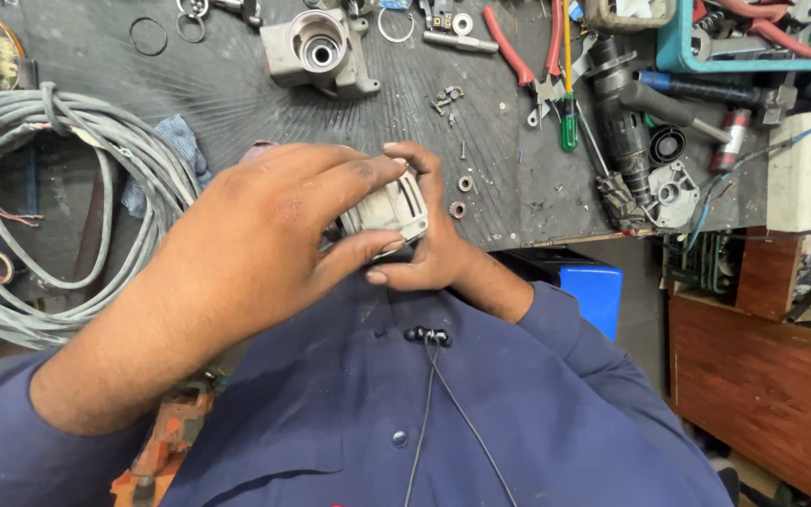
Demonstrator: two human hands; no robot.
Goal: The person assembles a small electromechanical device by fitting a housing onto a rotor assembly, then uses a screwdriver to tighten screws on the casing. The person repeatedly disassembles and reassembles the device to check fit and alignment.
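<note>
Over workbench, both hands clasp grey housing.

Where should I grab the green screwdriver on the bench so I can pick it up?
Probably by its green handle, coming straight down from above. The screwdriver lies flat on the bench, with its thin yellow shaft running up between the red pliers handles. The handle is the thickest part and sticks out below the pliers, so fingers can close on its two sides.

Small pale-grey ribbed metal housing, mostly hidden, close above the dark workbench edge.
</note>
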